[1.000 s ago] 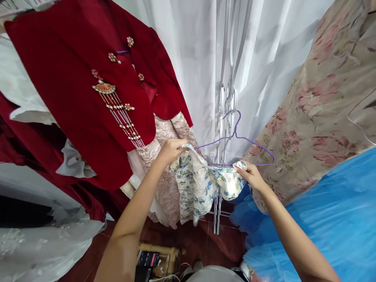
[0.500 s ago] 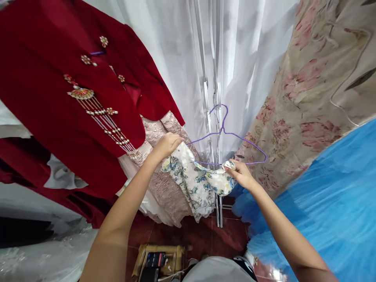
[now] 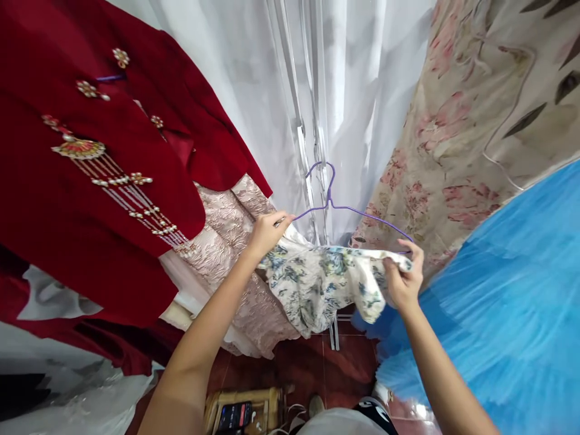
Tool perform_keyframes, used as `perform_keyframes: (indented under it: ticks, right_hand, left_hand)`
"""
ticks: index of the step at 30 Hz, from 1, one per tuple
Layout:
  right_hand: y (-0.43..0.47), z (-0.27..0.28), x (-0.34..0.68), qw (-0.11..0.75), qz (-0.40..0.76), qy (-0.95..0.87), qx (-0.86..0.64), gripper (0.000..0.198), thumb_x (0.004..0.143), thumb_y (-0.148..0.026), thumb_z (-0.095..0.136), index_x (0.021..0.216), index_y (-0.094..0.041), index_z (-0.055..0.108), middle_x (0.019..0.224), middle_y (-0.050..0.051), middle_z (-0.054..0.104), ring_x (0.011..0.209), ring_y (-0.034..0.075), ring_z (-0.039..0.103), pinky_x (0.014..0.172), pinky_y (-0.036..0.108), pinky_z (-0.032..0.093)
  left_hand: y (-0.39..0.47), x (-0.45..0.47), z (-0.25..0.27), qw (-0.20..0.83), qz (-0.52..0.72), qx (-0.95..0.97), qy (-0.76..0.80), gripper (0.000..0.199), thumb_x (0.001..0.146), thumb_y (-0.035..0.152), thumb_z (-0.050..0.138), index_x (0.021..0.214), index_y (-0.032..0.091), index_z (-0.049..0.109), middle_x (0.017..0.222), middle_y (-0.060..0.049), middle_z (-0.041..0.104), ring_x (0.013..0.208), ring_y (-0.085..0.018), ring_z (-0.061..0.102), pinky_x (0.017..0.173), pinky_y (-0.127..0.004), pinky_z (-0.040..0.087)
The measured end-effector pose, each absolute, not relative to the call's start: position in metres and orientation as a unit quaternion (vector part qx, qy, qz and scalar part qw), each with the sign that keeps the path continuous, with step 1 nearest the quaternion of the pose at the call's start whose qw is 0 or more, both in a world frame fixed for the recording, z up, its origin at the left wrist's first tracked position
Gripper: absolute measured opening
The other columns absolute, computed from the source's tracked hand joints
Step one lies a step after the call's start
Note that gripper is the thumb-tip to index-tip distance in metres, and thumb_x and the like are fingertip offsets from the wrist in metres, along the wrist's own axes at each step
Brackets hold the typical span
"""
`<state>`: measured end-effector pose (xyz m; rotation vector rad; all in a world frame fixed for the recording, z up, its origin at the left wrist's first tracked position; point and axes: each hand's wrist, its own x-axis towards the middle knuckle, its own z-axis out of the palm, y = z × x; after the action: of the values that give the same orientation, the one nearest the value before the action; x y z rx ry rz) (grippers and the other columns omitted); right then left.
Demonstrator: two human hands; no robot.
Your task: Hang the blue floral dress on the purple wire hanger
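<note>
Both hands are working at chest height in front of the white curtain, stretching a flowered cloth along a purple wire hanger. The left hand is pinching the cloth's left end together with the hanger's left arm, fingers pressed tight. The right hand is curling its fingers around the bunched right end, just under the hanger's right tip. Between the two hands the cloth is sagging in loose folds, so it is looking light, thin and very soft, likely a bit slick; it would slide off bare wire easily. The edges near the hanger's ends seem the sensible places to grip, since the middle is only slack. The hanger itself is looking thin and springy, likely to bend under a hard squeeze. The cloth is cream with blue and grey-green flowers. To the left a red jacket with beaded ornaments is hanging over a pink brocade skirt; to the right, a flowered beige fabric and blue tulle.
</note>
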<state>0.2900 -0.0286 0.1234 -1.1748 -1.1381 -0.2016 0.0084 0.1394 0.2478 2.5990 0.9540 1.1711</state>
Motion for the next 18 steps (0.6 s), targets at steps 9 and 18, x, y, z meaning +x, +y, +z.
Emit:
perform_keyframes:
  ticks: [9,18]
  right_hand:
    - [-0.032,0.169,0.353,0.600,0.047,-0.492,-0.629,0.039,0.088,-0.048,0.065,0.063,-0.018,0.059,0.060,0.001,0.058,0.061,0.018,0.057,0.061,0.029,0.050]
    - [-0.028,0.182,0.306,0.542,0.303,-0.533,-0.575,0.043,0.091,-0.060,0.061,0.090,-0.020,0.076,0.074,0.007,0.072,0.066,0.025,0.069,0.053,0.035,0.059]
  left_hand:
    - [0.138,0.012,0.246,0.023,0.371,0.865,0.337,0.044,0.097,0.045,0.052,0.063,0.018,0.054,0.060,0.002,0.047,0.061,-0.013,0.045,0.064,-0.025,0.037]
    - [0.154,0.026,0.226,0.029,0.413,0.859,0.303,0.030,0.100,0.041,0.049,0.087,0.019,0.063,0.103,-0.008,0.062,0.102,-0.021,0.061,0.093,-0.031,0.049]
